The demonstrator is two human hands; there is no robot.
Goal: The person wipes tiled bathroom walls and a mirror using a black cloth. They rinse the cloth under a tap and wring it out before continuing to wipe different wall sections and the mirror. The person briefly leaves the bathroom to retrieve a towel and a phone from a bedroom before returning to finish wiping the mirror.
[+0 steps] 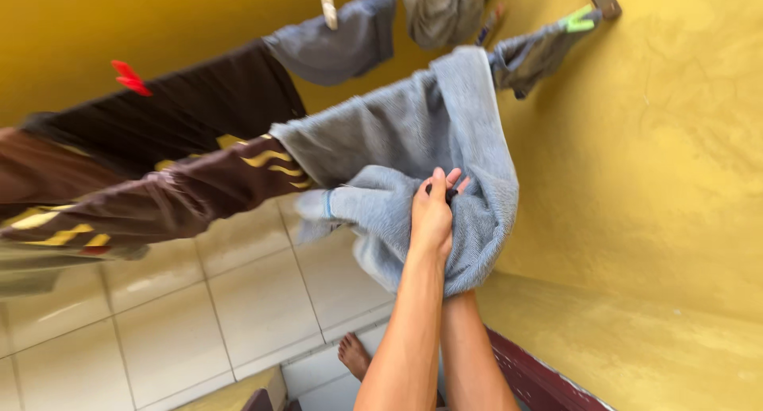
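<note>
Gripping grey towel (445, 133) on line, centre of view, against yellow wall (652, 164). Left hand (433, 212) pinches towel fold, fingers pressed together. Right hand hidden under towel, only forearm showing; cannot tell its state. Brown garment (167, 196) hangs left of towel, touching it. Red peg (127, 77) far left. White tiled floor (207, 308) below.

Pale tiled floor (238, 308) under the hung laundry, a bare foot (354, 355) flat on it.
</note>
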